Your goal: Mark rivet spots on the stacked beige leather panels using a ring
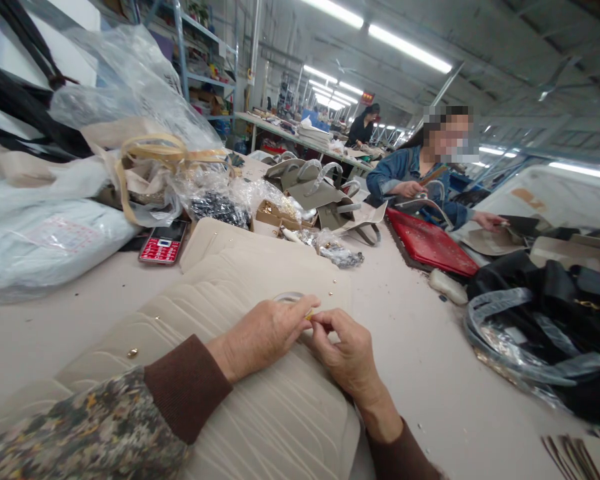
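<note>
Both hands meet over a stack of beige bag panels [260,413] fanned out on the table. My left hand [267,330] is closed round a pale ring [289,295] that looks like a roll of tape, mostly hidden behind the fingers. A small yellow piece [309,313] shows at the fingertips, where the two hands almost touch. With thumb and forefinger together, my right hand [345,347] pinches at this yellow piece. Small gold-coloured studs [133,353] dot the panels.
A red and black phone [163,243] lies left of the panels, near plastic-wrapped bundles [55,240]. Bags of small hardware [220,208] and a red tray [427,240] stand farther back. Black bags [555,320] lie at right. A co-worker [425,173] handles pieces across the table.
</note>
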Available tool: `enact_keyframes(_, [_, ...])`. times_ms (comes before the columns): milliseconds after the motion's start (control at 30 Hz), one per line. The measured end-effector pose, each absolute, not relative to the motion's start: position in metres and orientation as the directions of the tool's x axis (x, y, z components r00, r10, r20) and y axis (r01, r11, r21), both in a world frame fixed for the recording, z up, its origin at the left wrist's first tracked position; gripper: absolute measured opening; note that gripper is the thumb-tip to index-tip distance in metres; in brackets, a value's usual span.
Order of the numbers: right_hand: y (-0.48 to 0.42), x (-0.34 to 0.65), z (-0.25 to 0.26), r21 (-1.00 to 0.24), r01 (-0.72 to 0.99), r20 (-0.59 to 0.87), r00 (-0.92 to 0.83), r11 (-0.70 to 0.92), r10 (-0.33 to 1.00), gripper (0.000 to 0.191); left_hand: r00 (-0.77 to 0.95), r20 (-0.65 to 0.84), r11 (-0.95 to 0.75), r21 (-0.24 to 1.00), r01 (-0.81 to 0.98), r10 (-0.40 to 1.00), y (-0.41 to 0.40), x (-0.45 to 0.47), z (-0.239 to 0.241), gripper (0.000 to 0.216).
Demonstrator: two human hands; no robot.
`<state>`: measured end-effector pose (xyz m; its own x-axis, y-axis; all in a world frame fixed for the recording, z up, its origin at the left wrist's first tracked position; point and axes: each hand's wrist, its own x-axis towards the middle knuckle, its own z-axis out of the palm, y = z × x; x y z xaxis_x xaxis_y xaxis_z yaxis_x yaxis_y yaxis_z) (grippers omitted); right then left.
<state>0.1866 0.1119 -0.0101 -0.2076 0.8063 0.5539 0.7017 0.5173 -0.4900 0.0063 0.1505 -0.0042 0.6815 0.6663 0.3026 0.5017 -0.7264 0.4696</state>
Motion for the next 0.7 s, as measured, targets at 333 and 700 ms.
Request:
enact_keyframes(333, [0.111,0.173,-0.01,-0.912,0.398,0.156,0.13,0.093,0.979,0.016,0.642,0.368,-0.734,0.446,0.513,0.673,0.15,0.009,-0.001,0.014])
enact_keyframes(700, [0.127,0.226,-0.028,-0.91,0.277,-0.268,0.173,-0.308,0.948,0.029,0.638,0.232,-0.679,0.265,0.685,0.734,0.162,0.006,-0.013,0.011])
